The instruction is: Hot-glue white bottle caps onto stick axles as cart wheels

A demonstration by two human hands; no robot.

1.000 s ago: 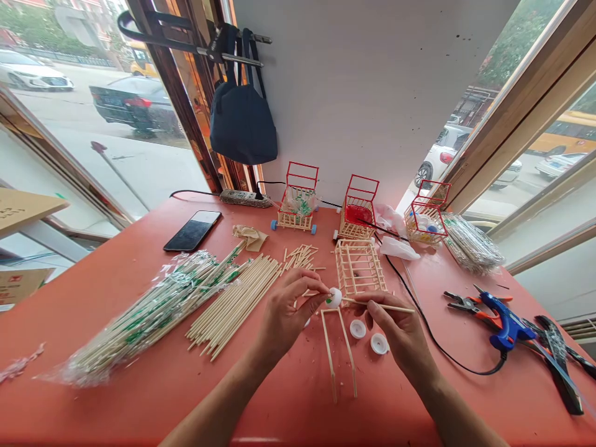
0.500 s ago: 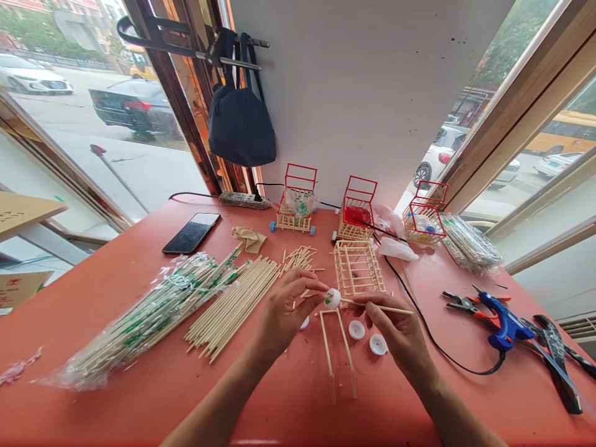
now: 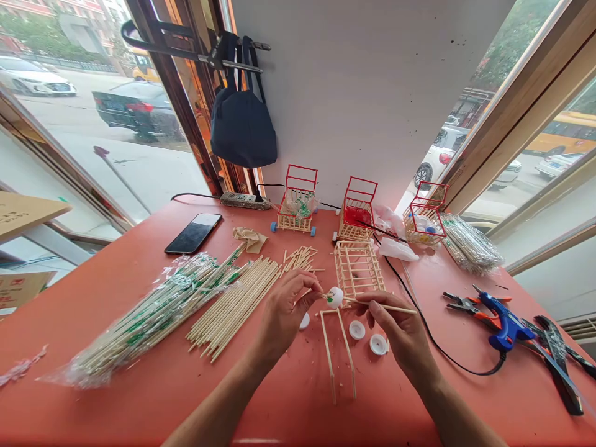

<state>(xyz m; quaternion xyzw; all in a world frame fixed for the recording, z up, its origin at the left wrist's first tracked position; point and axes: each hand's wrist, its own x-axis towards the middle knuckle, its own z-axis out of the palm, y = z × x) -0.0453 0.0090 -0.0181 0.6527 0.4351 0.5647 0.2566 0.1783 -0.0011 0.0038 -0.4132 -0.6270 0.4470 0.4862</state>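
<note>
My left hand (image 3: 286, 310) pinches thumb and forefinger at the left side of a white bottle cap (image 3: 335, 298) with a green mark on it. A small pale bit shows between those fingertips and the cap; I cannot make it out clearly. In my right hand (image 3: 395, 326) is a thin wooden stick (image 3: 400, 309), its left end touching or close to the cap. Below lies a U-shaped stick frame (image 3: 350, 360). Two white caps lie by my right hand, a near cap (image 3: 379, 344) and another cap (image 3: 357, 330). Behind stands a wooden stick basket (image 3: 358, 267).
Loose sticks (image 3: 235, 304) and a plastic-wrapped stick bundle (image 3: 149, 316) lie left, near a phone (image 3: 193, 233). Several small carts, one a red-handled cart (image 3: 356, 214), stand at the back. A blue glue gun (image 3: 505, 326), its cord and pliers (image 3: 465, 303) lie right.
My left fingertips have drawn slightly left across the cap's side. The cap and the stick in my right hand have shifted a little to the right.
</note>
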